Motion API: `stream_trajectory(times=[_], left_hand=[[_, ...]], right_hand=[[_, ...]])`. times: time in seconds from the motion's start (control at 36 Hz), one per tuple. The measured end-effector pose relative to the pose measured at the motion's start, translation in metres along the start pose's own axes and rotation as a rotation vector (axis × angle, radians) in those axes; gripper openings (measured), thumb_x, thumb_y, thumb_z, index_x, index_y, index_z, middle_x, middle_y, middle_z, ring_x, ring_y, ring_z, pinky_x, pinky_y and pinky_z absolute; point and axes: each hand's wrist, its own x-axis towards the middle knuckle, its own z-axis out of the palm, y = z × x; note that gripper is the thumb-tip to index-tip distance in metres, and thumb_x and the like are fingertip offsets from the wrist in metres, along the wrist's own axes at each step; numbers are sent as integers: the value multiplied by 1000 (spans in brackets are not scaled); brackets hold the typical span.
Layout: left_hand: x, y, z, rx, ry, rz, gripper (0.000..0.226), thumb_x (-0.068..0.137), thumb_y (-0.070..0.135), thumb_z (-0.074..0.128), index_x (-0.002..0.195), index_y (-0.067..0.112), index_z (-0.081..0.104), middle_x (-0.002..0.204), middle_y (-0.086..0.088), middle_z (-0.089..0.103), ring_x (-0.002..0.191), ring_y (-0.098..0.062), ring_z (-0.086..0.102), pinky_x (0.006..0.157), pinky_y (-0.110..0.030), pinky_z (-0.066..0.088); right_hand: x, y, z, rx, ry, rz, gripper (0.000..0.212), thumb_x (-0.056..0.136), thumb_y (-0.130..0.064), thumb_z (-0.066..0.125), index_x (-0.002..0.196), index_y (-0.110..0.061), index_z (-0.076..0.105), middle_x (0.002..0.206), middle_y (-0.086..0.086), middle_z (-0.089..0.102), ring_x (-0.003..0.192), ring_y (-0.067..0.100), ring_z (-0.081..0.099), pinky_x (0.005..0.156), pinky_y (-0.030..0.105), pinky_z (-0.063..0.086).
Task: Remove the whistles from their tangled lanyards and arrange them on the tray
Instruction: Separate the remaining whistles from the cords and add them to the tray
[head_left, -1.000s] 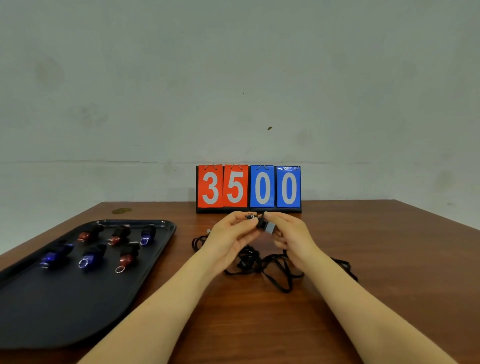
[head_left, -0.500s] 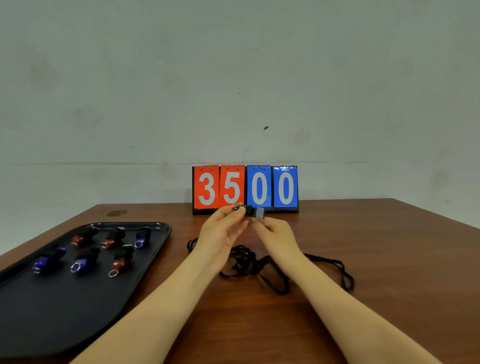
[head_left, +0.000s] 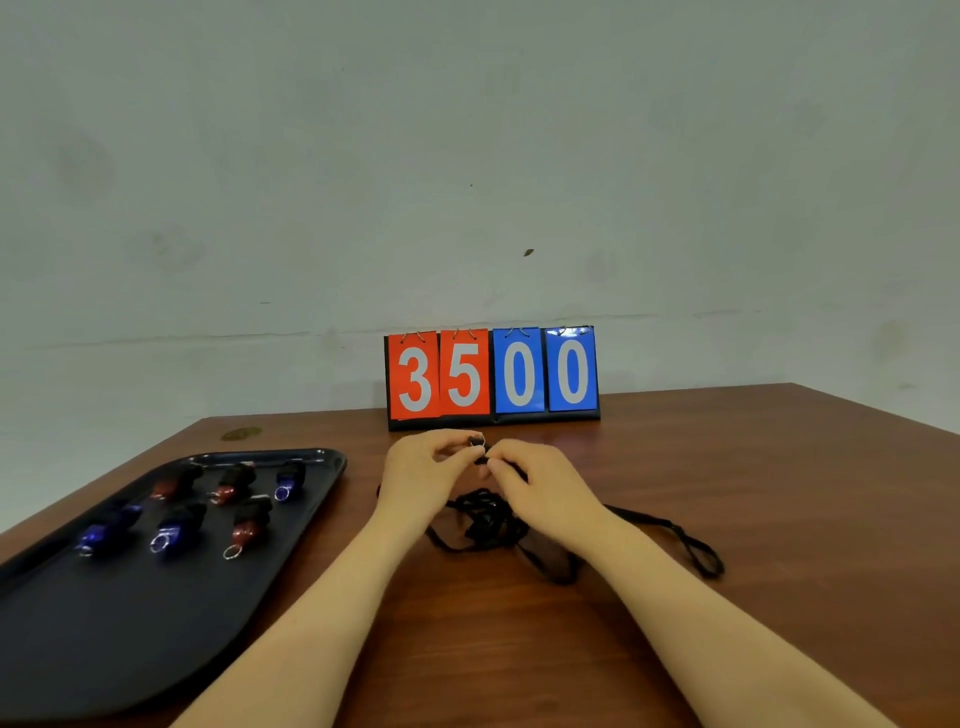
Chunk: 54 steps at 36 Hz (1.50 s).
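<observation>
A small dark whistle (head_left: 477, 442) is being pinched between the left hand (head_left: 423, 470) and right hand (head_left: 535, 480), at 12 o'clock from the lanyards (head_left: 491, 525) lying on the counter (head_left: 727, 519). Six whistles are lying on the tray (head_left: 104, 623) at 9 o'clock.

Black tray (head_left: 67, 654); red and blue whistles (head_left: 248, 525); black lanyards (head_left: 488, 525); brown table (head_left: 727, 493).

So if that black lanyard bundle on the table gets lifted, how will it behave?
Probably floppy: the lanyards lie in loose loops on the table. Likely to come up as one clump, since the cords look knotted together. Likely light, being thin cord.
</observation>
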Motion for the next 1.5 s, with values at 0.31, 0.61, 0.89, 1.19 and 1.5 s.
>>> stream_trajectory(times=[0.31, 0.61, 0.89, 1.19, 1.5], left_hand=[[-1, 7, -2, -369, -119, -128, 16, 90, 17, 66, 102, 25, 71, 96, 5, 73, 89, -5, 69, 80, -21, 55], [-5, 17, 1, -898, -192, -242, 18, 92, 4, 58, 107, 1, 67, 104, -11, 72, 99, -19, 70, 79, -23, 56], [1, 21, -7, -1214, -85, -277, 17, 93, 3, 54, 105, 3, 66, 100, -10, 73, 93, -18, 71, 77, -25, 58], [1, 3, 5, -708, 109, -310, 19, 92, 13, 62, 111, 10, 67, 107, -6, 71, 97, -15, 70, 92, -33, 54], [10, -9, 3, -443, 223, -274, 13, 93, 22, 63, 104, 21, 67, 105, 3, 69, 102, -13, 63, 94, -36, 52]], right_hand=[[3, -2, -12, 315, 309, 140, 8, 91, -25, 63, 85, -22, 66, 83, -7, 67, 82, 4, 61, 71, 12, 45], [5, -4, -24, 913, 169, 345, 18, 94, -22, 59, 88, -6, 63, 55, -7, 51, 45, 4, 36, 43, 16, 29], [4, 0, -14, 834, -4, 319, 15, 94, -20, 58, 95, -8, 66, 55, -6, 41, 45, 6, 31, 44, 18, 25], [0, -4, 6, 74, 29, 122, 23, 96, -28, 55, 113, -22, 70, 103, -11, 70, 92, 0, 62, 89, 24, 51], [-1, -14, 5, -87, -34, -27, 32, 99, -29, 50, 126, -20, 63, 124, -6, 65, 114, 5, 56, 93, 13, 35]])
